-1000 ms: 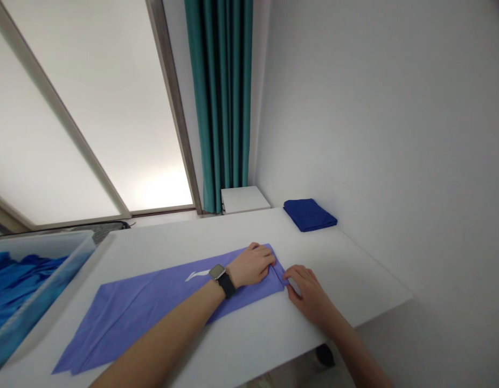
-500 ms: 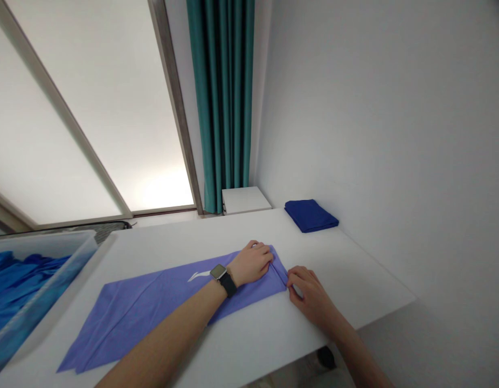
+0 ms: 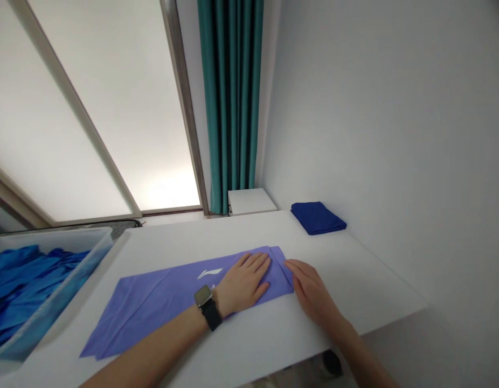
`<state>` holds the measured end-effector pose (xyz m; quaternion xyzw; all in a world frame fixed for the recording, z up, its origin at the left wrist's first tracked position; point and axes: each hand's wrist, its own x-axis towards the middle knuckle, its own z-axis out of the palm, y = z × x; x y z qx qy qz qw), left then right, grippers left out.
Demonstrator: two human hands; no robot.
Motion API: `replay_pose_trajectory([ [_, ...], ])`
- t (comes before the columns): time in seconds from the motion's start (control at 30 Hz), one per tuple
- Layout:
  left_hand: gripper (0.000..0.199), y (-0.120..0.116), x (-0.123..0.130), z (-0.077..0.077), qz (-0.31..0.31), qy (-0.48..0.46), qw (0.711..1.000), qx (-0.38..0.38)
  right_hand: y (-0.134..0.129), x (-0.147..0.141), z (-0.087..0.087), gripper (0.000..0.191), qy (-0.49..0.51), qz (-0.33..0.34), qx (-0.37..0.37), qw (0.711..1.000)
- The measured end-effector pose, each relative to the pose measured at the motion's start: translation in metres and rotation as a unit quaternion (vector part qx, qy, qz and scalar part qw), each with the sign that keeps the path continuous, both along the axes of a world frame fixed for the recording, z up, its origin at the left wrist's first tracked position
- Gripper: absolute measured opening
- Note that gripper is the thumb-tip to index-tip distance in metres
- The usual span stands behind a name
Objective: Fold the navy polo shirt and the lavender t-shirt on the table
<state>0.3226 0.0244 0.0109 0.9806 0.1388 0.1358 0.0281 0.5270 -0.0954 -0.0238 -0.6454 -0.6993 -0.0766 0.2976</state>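
Observation:
A purple shirt [image 3: 152, 296], folded into a long strip with a white logo, lies across the white table [image 3: 257, 350]. My left hand [image 3: 243, 283], with a watch [image 3: 203, 296] on its wrist, rests flat on the shirt near its right end, fingers spread. At that end, my right hand [image 3: 312, 293] touches the edge beside the collar-like seam. Its fingers are stretched out side by side, with nothing visibly pinched between them.
A folded dark blue garment [image 3: 318, 218] lies at the table's far right, by the wall. On the left stands a clear plastic bin [image 3: 82, 280] with blue clothes [image 3: 31, 280] in it. A white cabinet [image 3: 251, 201] stands behind the table, below a green curtain [image 3: 235, 108].
My left hand has gone from bent fingers to lying flat, slightly nearer me. My right hand has loosened its pinch on the shirt's end. The view has shifted slightly.

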Motion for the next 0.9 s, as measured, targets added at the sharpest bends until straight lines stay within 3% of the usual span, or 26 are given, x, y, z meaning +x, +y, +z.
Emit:
replay_pose_trajectory([
  [0.2,0.057,-0.005,-0.016,-0.024,0.045,0.014,0.999,-0.013,0.027,-0.032,0.009,0.051,-0.120,0.037,-0.073,0.989],
  [0.37,0.056,-0.003,-0.023,-0.031,0.047,-0.002,0.999,-0.027,0.044,-0.023,-0.002,0.050,-0.122,0.027,-0.150,0.981],
  [0.67,0.055,-0.003,-0.030,-0.029,0.050,-0.016,0.998,-0.031,0.045,-0.011,-0.012,0.054,-0.104,0.037,-0.179,0.978],
  [0.9,0.059,0.012,-0.071,-0.008,0.010,0.045,0.998,-0.050,0.042,-0.020,-0.002,0.053,-0.117,0.001,-0.165,0.979],
])
